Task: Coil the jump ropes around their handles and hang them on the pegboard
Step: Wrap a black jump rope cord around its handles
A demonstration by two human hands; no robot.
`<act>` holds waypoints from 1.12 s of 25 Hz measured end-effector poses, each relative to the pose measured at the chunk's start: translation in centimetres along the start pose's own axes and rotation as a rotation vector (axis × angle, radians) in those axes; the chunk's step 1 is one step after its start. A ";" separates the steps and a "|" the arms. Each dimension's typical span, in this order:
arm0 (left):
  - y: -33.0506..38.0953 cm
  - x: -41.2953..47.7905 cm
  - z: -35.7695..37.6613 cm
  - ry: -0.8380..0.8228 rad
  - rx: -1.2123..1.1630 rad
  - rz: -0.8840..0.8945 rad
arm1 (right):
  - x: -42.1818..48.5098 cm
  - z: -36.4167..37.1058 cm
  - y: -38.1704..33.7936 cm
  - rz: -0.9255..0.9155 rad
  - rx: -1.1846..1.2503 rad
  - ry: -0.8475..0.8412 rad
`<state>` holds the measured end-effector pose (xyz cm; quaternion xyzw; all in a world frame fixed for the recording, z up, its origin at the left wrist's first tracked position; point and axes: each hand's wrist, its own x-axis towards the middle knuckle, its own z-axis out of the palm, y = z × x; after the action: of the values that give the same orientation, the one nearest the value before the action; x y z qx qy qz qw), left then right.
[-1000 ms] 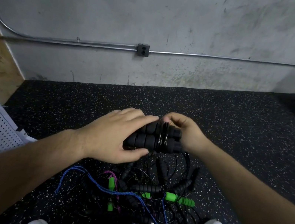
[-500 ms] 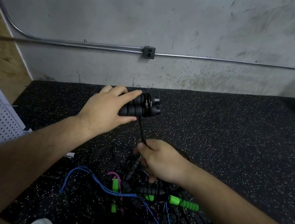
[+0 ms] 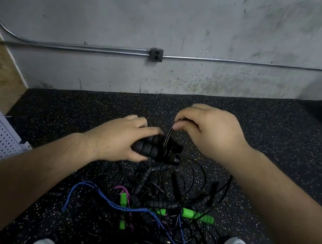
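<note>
— Right hand (image 3: 211, 132) rose from the pile (image 3: 155, 203), now pinching the black cord (image 3: 168, 135) above the handles (image 3: 147, 148).
— Left hand (image 3: 118, 142) grips them (just over that pile). I'd keep each turn tight, side by side.

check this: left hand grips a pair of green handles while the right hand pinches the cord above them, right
Not quite. The head view shows the left hand gripping black handles, not green. The right hand does pinch the cord above them.
</note>
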<state>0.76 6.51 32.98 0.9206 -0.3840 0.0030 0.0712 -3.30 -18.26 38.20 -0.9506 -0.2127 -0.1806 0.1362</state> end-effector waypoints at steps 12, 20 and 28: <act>2.0 -0.5 -1.8 -0.087 -1.169 -0.125 | -0.4 4.1 1.5 0.434 0.702 -0.401; 0.8 -0.1 -1.6 -0.070 -0.855 -0.136 | -0.4 4.7 1.4 0.449 0.711 -0.428; -2.2 -0.6 -1.3 0.143 -0.417 -0.303 | -0.3 1.2 3.8 0.456 0.870 -0.248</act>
<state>1.95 8.68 33.97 0.9305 -0.2279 -0.0218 0.2860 -1.48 -21.30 36.32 -0.8422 -0.0700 0.0732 0.5295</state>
